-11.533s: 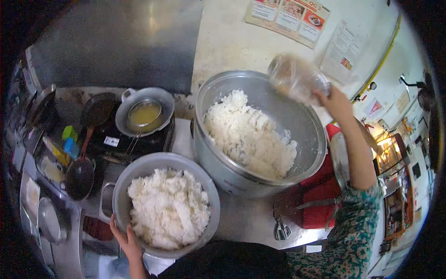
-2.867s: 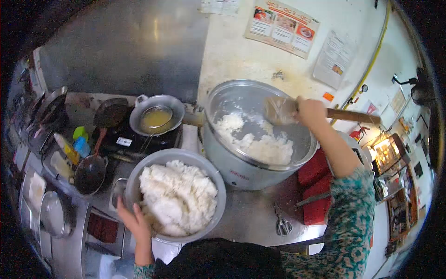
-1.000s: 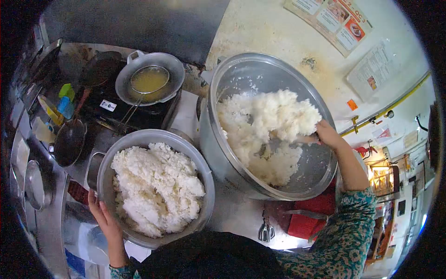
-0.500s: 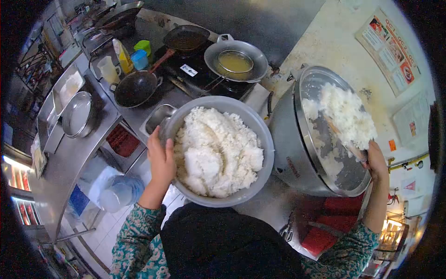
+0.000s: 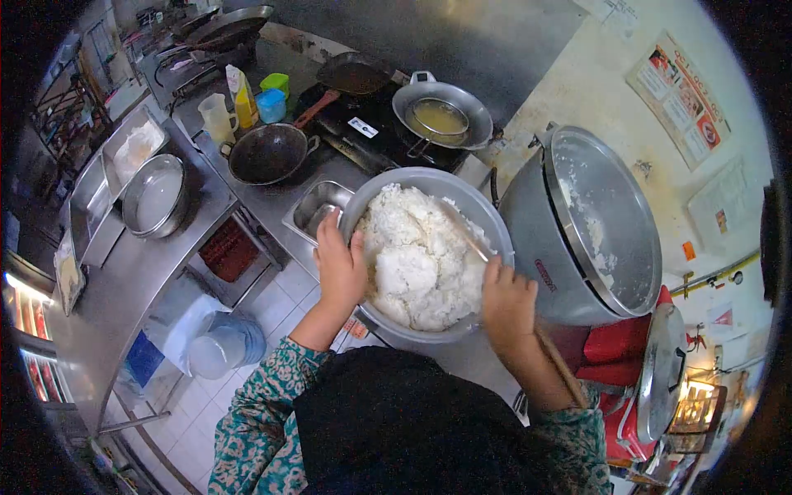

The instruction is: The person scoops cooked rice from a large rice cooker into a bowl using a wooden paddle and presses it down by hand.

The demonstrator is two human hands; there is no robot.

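A wide grey bowl (image 5: 462,188) is heaped with white cooked rice (image 5: 408,268). My left hand (image 5: 340,268) grips the bowl's left rim, thumb toward the rice. Over the right rim, my right hand (image 5: 509,305) is closed around a wooden paddle (image 5: 558,360); its handle runs back along my forearm and its front end meets the rice, partly buried. Right of the bowl is a big grey metal pot (image 5: 536,239) with its mouth turned to the right. Bits of rice stick to the pot's inner wall.
Behind the bowl, a stove carries a wok with a strainer (image 5: 441,120) and a dark pan (image 5: 355,74). Another wok (image 5: 268,154) and a steel tray (image 5: 318,206) sit to the left. A steel basin (image 5: 154,198) stands on the left counter, and a lidded red container (image 5: 627,425) at lower right.
My right hand moved left from the pot to the bowl with the paddle, and the clump of rice has left the pot's mouth. The view shifted, and the lidded red container came into sight.
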